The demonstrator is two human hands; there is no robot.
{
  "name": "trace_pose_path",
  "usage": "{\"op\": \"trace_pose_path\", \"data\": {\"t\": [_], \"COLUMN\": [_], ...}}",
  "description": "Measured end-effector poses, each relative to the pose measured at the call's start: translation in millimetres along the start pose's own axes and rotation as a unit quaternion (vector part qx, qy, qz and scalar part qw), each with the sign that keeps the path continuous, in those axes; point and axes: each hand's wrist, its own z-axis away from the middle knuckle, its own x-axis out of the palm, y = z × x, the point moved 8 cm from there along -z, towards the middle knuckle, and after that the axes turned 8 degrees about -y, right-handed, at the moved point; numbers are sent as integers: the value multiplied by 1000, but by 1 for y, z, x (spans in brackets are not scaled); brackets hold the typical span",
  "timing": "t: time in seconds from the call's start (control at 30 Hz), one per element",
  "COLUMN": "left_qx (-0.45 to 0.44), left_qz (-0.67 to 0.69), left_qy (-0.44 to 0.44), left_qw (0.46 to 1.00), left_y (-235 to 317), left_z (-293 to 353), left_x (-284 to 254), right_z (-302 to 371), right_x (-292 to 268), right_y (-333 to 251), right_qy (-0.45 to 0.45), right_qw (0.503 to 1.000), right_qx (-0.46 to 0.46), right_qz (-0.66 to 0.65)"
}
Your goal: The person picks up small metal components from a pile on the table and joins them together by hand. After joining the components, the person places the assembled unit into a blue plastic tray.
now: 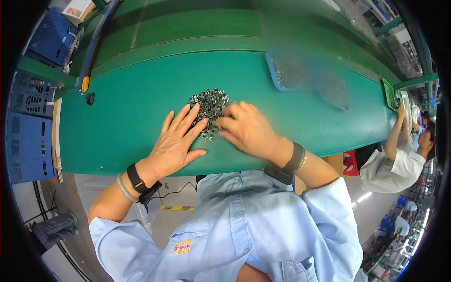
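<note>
A heap of small shiny metal pieces lies on the green work surface in front of me; their exact kind is too small to make out. My left hand rests flat at the heap's left side, fingers stretched out and spread, with the fingertips touching the pieces. At the right edge of the heap is my right hand, its fingers curled inward and slightly blurred. Whatever its fingertips may hold is hidden. A few pieces lie at the near edge of the heap, between both hands.
Toward the back right stands a blue tray of small parts, with a second, blurred container beside it. A green tray is near a seated co-worker at far right. Blue crates are stacked at left.
</note>
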Motion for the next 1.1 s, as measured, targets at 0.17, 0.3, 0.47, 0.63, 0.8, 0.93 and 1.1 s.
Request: {"op": "trace_pose_path", "data": {"t": [0.17, 0.3, 0.47, 0.63, 0.8, 0.93, 1.1], "left_qx": [2, 11, 20, 29, 14, 32, 99], "left_qz": [-37, -51, -61, -63, -62, -43, -22], "left_qy": [8, 9, 26, 114, 59, 26, -11], "left_qw": [999, 999, 998, 991, 996, 998, 995], "left_y": [12, 18, 35, 28, 62, 74, 86], "left_z": [-23, -33, -36, -30, -39, -46, -58], "left_x": [1, -2, -24, -33, -9, 11, 19], "right_z": [18, 29, 43, 46, 32, 43, 71], "right_x": [-14, -28, -37, -31, -33, -31, -34], "right_y": [32, 49, 83, 68, 36, 43, 62], "right_qy": [47, 80, 58, 37, 83, 38, 6], "right_qw": [998, 995, 986, 993, 996, 999, 1000], "right_qx": [40, 53, 134, 107, -21, -32, 13], "right_qz": [28, -25, -77, -24, 11, 14, 16]}}
